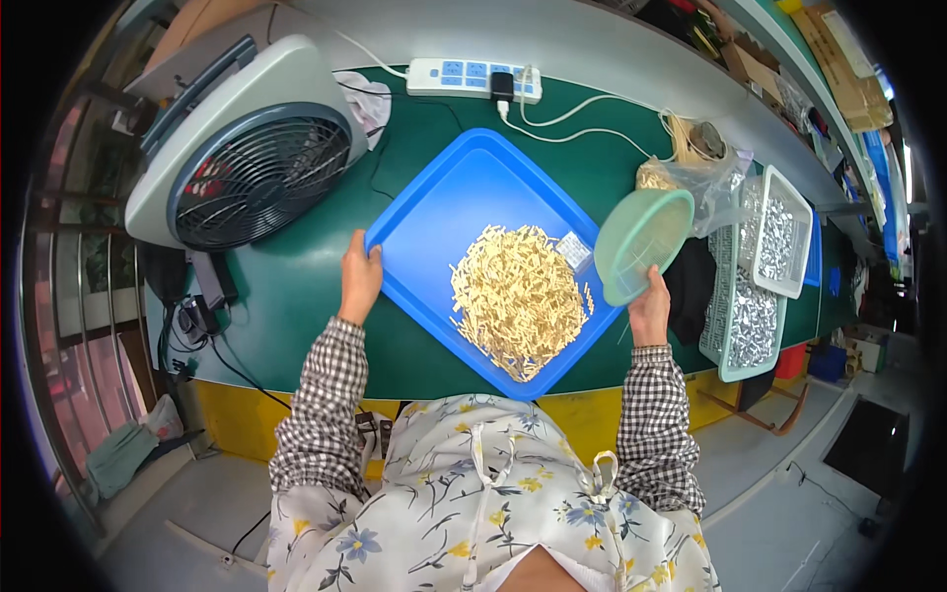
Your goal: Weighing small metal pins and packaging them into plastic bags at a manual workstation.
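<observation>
A blue plastic tray (449, 192) lies cornerwise on the green table. A heap of small cream-coloured parts (518, 296) fills its right half, with a small clear bag (573, 249) at the heap's far edge. My left hand (359, 278) grips the tray's left corner. My right hand (649, 308) holds a pale green plastic bowl (641, 242), tilted on its side with the mouth facing the tray, just past the tray's right corner.
A grey fan (247, 163) stands at the back left. A white power strip (473, 79) with cables lies behind the tray. To the right are a clear bag (705, 173) and white trays of silvery metal parts (779, 232). The table's yellow front edge (237, 405) is close to me.
</observation>
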`<state>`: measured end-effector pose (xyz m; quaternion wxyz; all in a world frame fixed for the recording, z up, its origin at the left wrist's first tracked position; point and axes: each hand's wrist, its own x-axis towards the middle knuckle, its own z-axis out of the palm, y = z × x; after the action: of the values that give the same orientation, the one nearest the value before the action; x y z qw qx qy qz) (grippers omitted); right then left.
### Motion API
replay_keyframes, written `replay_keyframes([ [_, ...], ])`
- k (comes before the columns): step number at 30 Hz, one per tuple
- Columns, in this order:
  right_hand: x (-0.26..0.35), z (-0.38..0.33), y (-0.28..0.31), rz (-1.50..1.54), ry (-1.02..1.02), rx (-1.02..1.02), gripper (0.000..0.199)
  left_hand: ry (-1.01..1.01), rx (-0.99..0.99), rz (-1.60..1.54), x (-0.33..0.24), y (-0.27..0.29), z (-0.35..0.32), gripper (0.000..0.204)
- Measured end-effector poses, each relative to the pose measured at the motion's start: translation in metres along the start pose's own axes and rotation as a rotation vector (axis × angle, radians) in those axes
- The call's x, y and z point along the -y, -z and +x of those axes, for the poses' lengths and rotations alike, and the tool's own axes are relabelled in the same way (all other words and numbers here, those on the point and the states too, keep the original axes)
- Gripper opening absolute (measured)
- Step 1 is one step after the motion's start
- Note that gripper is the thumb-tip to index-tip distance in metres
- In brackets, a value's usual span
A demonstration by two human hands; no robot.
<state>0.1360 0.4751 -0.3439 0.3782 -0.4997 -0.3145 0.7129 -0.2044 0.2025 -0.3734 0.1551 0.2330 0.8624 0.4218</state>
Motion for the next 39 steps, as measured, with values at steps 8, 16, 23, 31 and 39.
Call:
replay_keyframes([
  [8,0.000,-0.038,-0.004,0.012,-0.047,-0.041,0.034,0.008,0.082,0.060,-0.022,-0.013,0.061,0.022],
  [16,-0.047,-0.096,0.049,-0.092,-0.225,0.002,0.036,-0.004,0.131,0.074,-0.034,-0.019,0.084,0.030],
  [23,-0.044,-0.100,0.077,-0.298,-0.205,-0.043,0.030,-0.254,0.117,0.019,-0.039,-0.077,0.078,0.034],
  [31,-0.019,-0.077,0.034,-0.216,-0.061,-0.066,0.027,-0.635,0.181,0.333,-0.087,-0.090,0.052,0.036],
  [39,-0.005,-0.074,0.016,-0.307,0.080,-0.051,0.024,-1.082,0.600,0.253,-0.082,-0.136,0.017,0.041],
])
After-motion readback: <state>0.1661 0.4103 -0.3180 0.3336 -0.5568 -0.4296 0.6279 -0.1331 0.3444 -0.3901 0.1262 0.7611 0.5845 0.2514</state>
